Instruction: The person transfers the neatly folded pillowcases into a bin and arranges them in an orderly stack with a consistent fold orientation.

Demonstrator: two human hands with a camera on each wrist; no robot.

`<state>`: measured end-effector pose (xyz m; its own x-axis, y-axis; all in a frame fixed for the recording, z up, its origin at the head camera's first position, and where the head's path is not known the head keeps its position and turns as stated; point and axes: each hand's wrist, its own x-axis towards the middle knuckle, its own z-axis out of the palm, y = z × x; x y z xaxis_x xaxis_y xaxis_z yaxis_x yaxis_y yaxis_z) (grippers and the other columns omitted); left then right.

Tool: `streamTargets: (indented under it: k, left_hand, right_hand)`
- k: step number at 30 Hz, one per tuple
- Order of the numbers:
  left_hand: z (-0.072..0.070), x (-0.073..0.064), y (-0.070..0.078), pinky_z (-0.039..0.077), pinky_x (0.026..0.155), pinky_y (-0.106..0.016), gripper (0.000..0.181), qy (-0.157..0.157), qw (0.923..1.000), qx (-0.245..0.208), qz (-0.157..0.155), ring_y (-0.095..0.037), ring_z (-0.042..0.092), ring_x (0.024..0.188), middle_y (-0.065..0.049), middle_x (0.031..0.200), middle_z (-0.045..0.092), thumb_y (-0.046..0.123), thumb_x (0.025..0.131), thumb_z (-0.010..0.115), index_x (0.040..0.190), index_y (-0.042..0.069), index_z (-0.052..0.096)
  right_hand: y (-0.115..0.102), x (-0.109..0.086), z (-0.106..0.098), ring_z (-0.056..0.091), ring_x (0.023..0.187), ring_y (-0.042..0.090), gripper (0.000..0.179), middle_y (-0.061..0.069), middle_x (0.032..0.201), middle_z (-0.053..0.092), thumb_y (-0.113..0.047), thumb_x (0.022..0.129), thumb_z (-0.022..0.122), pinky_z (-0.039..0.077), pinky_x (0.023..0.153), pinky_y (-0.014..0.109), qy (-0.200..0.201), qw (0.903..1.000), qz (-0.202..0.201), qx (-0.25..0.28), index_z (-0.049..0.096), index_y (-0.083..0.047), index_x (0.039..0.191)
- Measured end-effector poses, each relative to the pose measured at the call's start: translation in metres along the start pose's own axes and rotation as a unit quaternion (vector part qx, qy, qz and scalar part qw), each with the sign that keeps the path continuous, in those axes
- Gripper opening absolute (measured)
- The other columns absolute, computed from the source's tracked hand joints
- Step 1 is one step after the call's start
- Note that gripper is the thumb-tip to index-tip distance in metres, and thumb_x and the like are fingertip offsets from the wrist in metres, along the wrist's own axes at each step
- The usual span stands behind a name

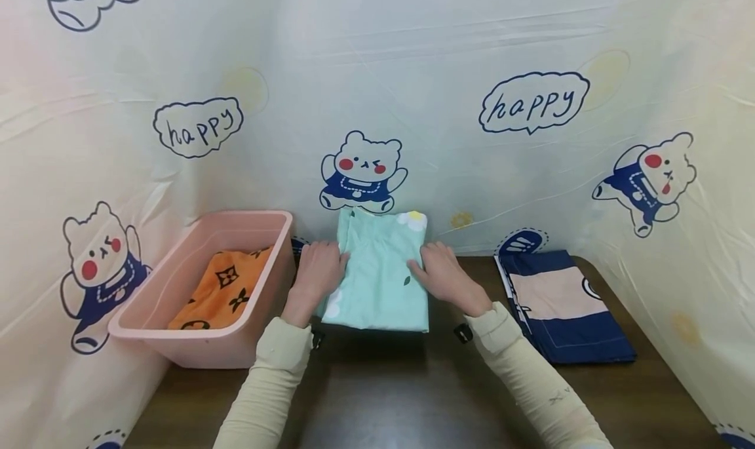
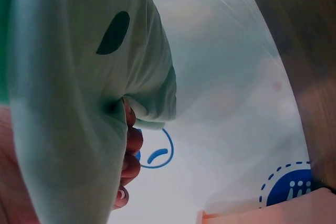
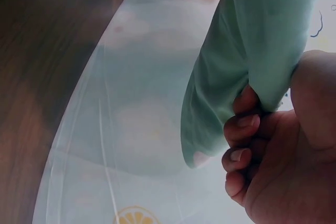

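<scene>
Both hands hold a folded mint-green cloth (image 1: 383, 272) with white flower and dark leaf prints, raised above the table in the head view. The left hand (image 1: 321, 269) grips its left edge, thumb in front; in the left wrist view the fingertips (image 2: 131, 166) curl behind the fabric (image 2: 79, 103). At the opposite edge the right hand (image 1: 448, 272) grips it the same way, and the right wrist view shows curled fingers (image 3: 241, 124) bunching the cloth (image 3: 226, 87). The cloth hides part of the table behind it.
A pink plastic bin (image 1: 200, 334) stands at the left, with an orange cloth (image 1: 230, 285) with dark prints inside. On the right of the dark wooden table (image 1: 377, 396) lies a folded navy and pale pink cloth (image 1: 560, 305). A printed white curtain (image 1: 425, 108) encloses the back and sides.
</scene>
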<state>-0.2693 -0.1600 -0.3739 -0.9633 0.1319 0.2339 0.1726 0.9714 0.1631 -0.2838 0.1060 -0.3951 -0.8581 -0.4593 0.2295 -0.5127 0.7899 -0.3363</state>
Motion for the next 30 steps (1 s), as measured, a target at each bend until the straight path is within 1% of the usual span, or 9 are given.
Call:
streamTargets:
  k: [3,10,18,24,30]
  left_hand:
    - [-0.002,0.000,-0.002,0.044,0.084,-0.049,0.035,0.003,1.0000,0.001,0.001,-0.034,0.058,0.085,-0.015,0.081,0.060,0.027,0.105,0.053,0.095,-0.004,0.064]
    - [-0.006,0.002,-0.004,0.043,0.085,-0.047,0.036,-0.007,1.0000,-0.002,-0.002,-0.034,0.056,0.087,-0.015,0.085,0.061,0.029,0.106,0.052,0.103,-0.005,0.064]
    - [-0.008,0.000,-0.011,0.044,0.083,-0.047,0.036,-0.008,0.9999,0.010,-0.009,-0.032,0.056,0.084,-0.014,0.082,0.059,0.030,0.105,0.053,0.102,-0.004,0.065]
    - [-0.012,-0.002,-0.016,0.044,0.077,-0.044,0.036,0.006,0.9994,0.033,-0.008,-0.031,0.056,0.078,-0.012,0.077,0.057,0.030,0.105,0.053,0.102,-0.004,0.065]
    - [-0.019,-0.003,-0.021,0.044,0.075,-0.043,0.036,0.025,0.9986,0.046,-0.001,-0.031,0.055,0.075,-0.012,0.074,0.055,0.029,0.105,0.055,0.100,-0.005,0.065]
  right_hand:
    - [-0.002,0.002,-0.001,0.044,0.084,0.025,0.032,0.005,0.078,0.049,-0.034,0.106,0.051,0.035,0.079,0.039,0.004,1.0000,-0.003,-0.004,0.054,-0.008,0.088]
    - [-0.005,0.005,-0.001,0.043,0.084,0.025,0.032,0.005,0.079,0.050,-0.033,0.107,0.049,0.035,0.080,0.040,0.003,1.0000,0.007,0.000,0.056,-0.006,0.091]
    - [-0.013,0.008,0.004,0.045,0.086,0.025,0.031,0.005,0.079,0.050,-0.031,0.107,0.048,0.037,0.082,0.041,0.011,0.9999,-0.001,0.008,0.056,-0.007,0.091]
    - [-0.017,0.014,0.007,0.045,0.083,0.023,0.031,0.004,0.078,0.050,-0.031,0.106,0.047,0.038,0.080,0.040,0.024,0.9996,-0.006,0.016,0.057,-0.007,0.090]
    - [-0.022,0.017,0.009,0.046,0.085,0.023,0.032,0.004,0.081,0.052,-0.033,0.107,0.047,0.038,0.081,0.039,0.031,0.9993,-0.008,0.021,0.059,-0.004,0.099]
